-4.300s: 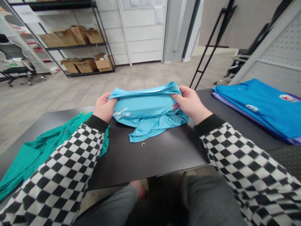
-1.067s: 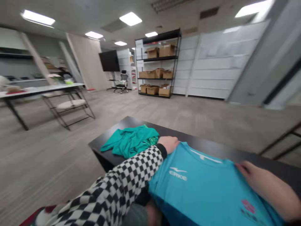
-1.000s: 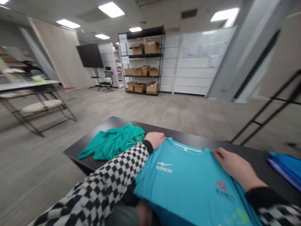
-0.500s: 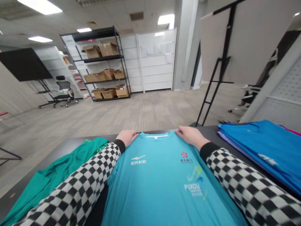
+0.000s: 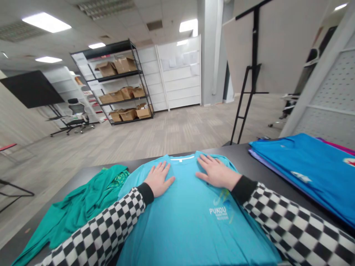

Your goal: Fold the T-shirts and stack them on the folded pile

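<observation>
A light blue ERKE T-shirt lies spread on the black table, collar towards the far side, with a PUKOU print on its chest. My left hand rests flat on the shirt just below the collar, fingers apart. My right hand lies flat on the other side of the chest, also spread and gripping nothing. Both sleeves are black-and-white checked. The shirt's lower part runs out of view under my forearms.
A crumpled teal garment lies on the black table to the left. A stack of folded blue shirts sits to the right. Beyond the table stand a black metal stand and shelving holding cardboard boxes.
My hands have let go of the collar edge and now press flat on the shirt's chest. The view has swung from the left towards straight ahead, and the shirt lies spread out.
</observation>
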Tool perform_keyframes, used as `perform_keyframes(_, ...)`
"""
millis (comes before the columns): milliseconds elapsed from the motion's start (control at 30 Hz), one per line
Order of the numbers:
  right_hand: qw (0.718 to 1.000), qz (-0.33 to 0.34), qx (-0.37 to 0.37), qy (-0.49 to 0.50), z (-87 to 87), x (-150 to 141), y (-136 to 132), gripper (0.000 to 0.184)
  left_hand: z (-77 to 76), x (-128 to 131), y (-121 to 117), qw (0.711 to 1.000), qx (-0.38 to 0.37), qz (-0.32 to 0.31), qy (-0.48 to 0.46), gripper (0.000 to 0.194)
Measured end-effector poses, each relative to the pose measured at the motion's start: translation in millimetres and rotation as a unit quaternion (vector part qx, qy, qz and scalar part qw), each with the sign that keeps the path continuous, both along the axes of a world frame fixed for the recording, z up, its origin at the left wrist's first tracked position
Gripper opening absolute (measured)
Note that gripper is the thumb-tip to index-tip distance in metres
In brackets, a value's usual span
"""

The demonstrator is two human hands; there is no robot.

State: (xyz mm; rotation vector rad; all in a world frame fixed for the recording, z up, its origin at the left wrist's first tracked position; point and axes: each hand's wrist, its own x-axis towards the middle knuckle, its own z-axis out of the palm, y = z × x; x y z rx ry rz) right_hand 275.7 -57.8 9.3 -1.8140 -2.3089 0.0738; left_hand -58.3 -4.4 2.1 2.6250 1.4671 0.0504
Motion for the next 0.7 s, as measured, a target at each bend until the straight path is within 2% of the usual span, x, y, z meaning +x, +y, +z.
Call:
perform_keyframes(67, 0.999, 0.008, -0.051, 0.002, -8.1, -6, -4, 0.084, -1.6, -7, -5, 1.000, -0.004, -0.003, 0.000, 0.077)
perform_keyframes(133, 0.998, 0.020, -0.059, 0.013, -7.0, -3, -2, 0.081, 5.7, -10, -15, 1.000, 0.014, 0.011, -0.001, 0.072)
perform_keyframes(200, 0.999, 0.013, -0.016, 0.038, 1.9, 10, 4, 0.072, 18.9, -5, -33, 0.998, 0.040, 0.022, -0.032, 0.067)
perform_keyframes(267, 0.997, -0.046, 0.032, 0.059, 13.4, 29, 10, 0.062, 34.2, 9, -55, 0.993, 0.041, -0.012, -0.105, 0.060)
perform_keyframes(367, 0.989, -0.142, 0.009, 0.042, 24.2, 54, 13, 0.046, 52.5, 45, -82, 0.970, -0.026, -0.085, -0.227, 0.044)
perform_keyframes(433, 0.989, -0.140, -0.034, 0.027, 26.5, 57, 11, 0.031, 58.5, 73, -86, 0.947, -0.122, -0.067, -0.289, 0.035)
perform_keyframes(467, 0.991, -0.123, -0.046, 0.027, 27.2, 52, 8, 0.024, 59.5, 87, -83, 0.927, -0.186, -0.032, -0.325, 0.034)
perform_keyframes(500, 0.993, -0.105, -0.051, 0.031, 28.0, 45, 3, 0.019, 59.5, 100, -79, 0.893, -0.258, 0.015, -0.369, 0.035)
perform_keyframes(567, 0.996, -0.046, -0.046, 0.065, 30.1, 21, -9, 0.015, 57.3, 120, -66, 0.789, -0.401, 0.103, -0.453, 0.041)
perform_keyframes(600, 0.995, 0.003, -0.039, 0.096, 31.3, 6, -16, 0.014, 55.5, 128, -60, 0.734, -0.451, 0.133, -0.490, 0.044)
perform_keyframes(633, 0.989, 0.062, -0.029, 0.134, 32.4, -8, -24, 0.014, 53.6, 133, -54, 0.690, -0.478, 0.151, -0.522, 0.044)
perform_keyframes(667, 0.977, 0.123, -0.018, 0.175, 33.4, -21, -31, 0.014, 51.8, 137, -50, 0.662, -0.485, 0.157, -0.549, 0.043)
perform_keyframes(700, 0.960, 0.182, -0.009, 0.211, 34.5, -32, -38, 0.015, 50.3, 140, -46, 0.650, -0.476, 0.157, -0.571, 0.041)
